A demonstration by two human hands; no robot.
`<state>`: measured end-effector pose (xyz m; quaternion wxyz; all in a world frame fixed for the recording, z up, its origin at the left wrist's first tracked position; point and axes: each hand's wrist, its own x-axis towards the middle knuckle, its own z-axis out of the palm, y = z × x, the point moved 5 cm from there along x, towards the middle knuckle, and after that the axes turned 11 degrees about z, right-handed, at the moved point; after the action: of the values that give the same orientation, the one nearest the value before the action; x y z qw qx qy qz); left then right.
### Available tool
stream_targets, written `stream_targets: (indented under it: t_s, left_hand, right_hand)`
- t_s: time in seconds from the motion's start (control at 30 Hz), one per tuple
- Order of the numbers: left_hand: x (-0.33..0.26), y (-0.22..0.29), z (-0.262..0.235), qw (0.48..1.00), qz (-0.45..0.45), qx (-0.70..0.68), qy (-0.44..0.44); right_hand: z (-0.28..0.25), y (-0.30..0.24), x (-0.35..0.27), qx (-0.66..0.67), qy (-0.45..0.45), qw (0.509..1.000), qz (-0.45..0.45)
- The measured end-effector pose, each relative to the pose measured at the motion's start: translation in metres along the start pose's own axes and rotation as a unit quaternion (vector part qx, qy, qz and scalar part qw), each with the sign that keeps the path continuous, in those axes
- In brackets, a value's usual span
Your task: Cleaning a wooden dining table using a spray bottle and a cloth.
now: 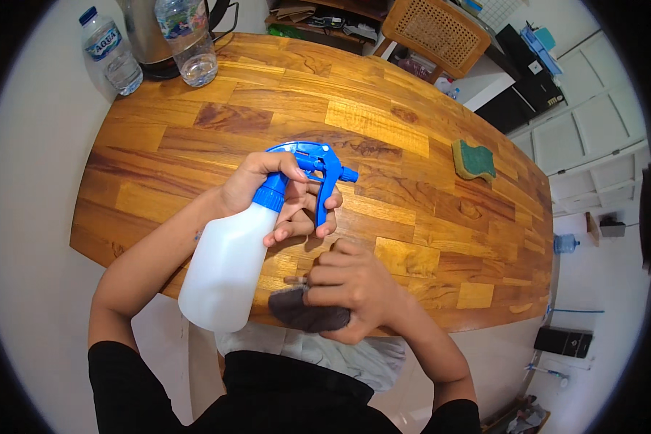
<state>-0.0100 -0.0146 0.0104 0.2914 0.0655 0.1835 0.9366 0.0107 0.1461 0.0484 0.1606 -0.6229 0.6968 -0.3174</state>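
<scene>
A translucent white plastic spray bottle (228, 264) with blue trigger is being gripped by the left hand (278, 195); a dark crumpled cloth (307, 312) is being clenched in the right hand (354, 289) on the glossy wooden table (412, 145).

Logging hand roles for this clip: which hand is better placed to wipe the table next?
The right hand. It already clutches the dark cloth at the near edge of the table, while the left hand is busy gripping the spray bottle with fingers on its trigger.

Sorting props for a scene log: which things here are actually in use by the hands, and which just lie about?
In use: spray bottle in left hand; dark cloth in right hand.
Lying about: green sponge; two water bottles; kettle.
</scene>
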Motion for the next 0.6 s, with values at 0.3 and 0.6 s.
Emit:
stream_targets:
  t_s: [0.3, 0.6]
  left_hand:
    - [-0.001, 0.0, -0.001, 1.0, -0.006, -0.006, 0.019]
    - [0.0, -0.002, -0.005, 1.0, -0.016, -0.018, 0.017]
  right_hand:
    - [-0.054, 0.055, -0.024, -0.099, 0.248, 0.938, 0.221]
    - [-0.003, 0.004, -0.005, 0.003, 0.024, 1.0, 0.016]
